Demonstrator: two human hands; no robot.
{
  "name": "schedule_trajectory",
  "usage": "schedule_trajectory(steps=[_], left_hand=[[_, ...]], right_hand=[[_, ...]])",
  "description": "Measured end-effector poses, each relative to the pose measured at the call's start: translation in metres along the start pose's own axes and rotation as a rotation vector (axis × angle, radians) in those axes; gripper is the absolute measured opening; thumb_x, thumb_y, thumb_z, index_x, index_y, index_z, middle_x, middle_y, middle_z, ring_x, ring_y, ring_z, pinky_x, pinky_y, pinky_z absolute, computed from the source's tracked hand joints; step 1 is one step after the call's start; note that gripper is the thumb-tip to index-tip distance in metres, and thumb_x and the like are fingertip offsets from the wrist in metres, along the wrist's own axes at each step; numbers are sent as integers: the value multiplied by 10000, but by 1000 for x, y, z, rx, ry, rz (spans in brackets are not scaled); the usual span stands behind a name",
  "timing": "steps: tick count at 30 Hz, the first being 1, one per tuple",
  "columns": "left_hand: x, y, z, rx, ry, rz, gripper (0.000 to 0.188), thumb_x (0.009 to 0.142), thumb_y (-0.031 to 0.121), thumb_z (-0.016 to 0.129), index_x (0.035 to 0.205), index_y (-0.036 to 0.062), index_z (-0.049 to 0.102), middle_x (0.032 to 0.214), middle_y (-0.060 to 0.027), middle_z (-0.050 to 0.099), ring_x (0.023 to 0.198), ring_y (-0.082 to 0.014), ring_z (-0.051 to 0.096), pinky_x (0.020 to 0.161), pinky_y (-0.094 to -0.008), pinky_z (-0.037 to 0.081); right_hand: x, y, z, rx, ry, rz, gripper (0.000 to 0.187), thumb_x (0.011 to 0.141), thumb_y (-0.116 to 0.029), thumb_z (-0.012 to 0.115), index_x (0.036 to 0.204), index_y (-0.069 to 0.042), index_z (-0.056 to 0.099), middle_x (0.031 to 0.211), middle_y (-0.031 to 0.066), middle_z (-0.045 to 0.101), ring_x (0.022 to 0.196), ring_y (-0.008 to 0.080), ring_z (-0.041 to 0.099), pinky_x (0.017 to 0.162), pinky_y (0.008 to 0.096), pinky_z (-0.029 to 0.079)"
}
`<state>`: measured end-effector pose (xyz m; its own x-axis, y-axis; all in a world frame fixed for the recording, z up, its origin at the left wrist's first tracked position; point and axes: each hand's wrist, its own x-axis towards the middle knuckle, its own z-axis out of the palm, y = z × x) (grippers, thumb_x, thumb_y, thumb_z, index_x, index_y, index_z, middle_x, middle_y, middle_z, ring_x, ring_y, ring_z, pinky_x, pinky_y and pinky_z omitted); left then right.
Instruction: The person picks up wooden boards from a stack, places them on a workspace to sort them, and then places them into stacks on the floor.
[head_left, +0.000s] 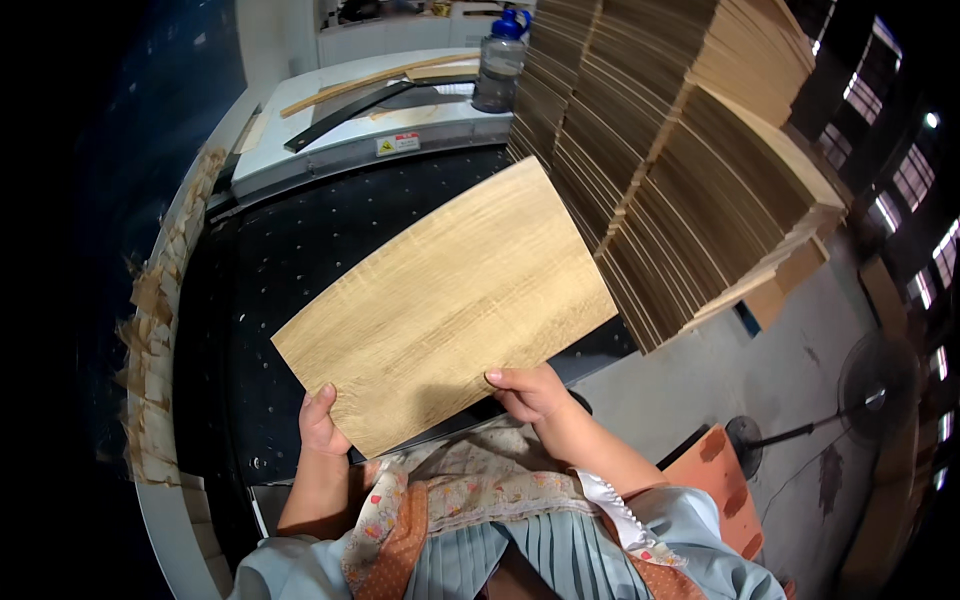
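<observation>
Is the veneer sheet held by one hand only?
No. The left hand grips the wood veneer sheet at its near corner, and the right hand holds its near edge.

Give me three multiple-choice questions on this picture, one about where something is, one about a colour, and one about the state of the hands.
1. Where does the water bottle stand?
A. On the white machine top beyond the black bed
B. On the floor by the fan
C. On the veneer stack

2. What colour is the bottle's cap?
A. Red
B. Blue
C. Yellow

3. How is the wood sheet held?
A. Left hand alone
B. Lying free on the bed
C. Both hands at its near edge

Answers:
1 A: it stands on the white machine top, left of the veneer stack.
2 B: the cap on top is blue.
3 C: the left hand has a grip on the near corner, and the right hand holds the near edge.
</observation>
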<state>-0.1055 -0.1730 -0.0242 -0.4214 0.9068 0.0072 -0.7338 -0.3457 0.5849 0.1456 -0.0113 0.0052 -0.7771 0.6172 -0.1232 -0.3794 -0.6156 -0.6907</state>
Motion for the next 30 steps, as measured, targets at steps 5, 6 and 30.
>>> schedule_trajectory(steps=[5, 6, 30], left_hand=[[4, 3, -7, 0, 32, -64, 605, 833, 140, 600, 1352, -30, 339, 1303, -200, 484, 1181, -349, 499, 987, -471, 423], [6, 2, -8, -3, 42, -82, 600, 845, 154, 585, 1358, -26, 333, 1314, -203, 475, 1190, -353, 490, 994, -476, 415], [18, 10, 34, 486, 398, 51, 346, 967, 267, 448, 1216, 40, 528, 1179, -109, 574, 1081, -191, 545, 926, -317, 442]], right_hand=[[-1, -1, 12, 51, -79, -23, 533, 754, -60, 691, 1243, -3, 486, 1130, 130, 602, 1028, 253, 591, 877, 374, 482], [-2, -1, 10, 54, -86, -22, 536, 756, -60, 688, 1247, -1, 482, 1138, 134, 598, 1034, 259, 590, 879, 381, 486], [-8, 34, -28, 326, -7, 64, 444, 865, -18, 536, 1284, 35, 399, 1223, 193, 543, 1110, 330, 557, 927, 504, 486]])
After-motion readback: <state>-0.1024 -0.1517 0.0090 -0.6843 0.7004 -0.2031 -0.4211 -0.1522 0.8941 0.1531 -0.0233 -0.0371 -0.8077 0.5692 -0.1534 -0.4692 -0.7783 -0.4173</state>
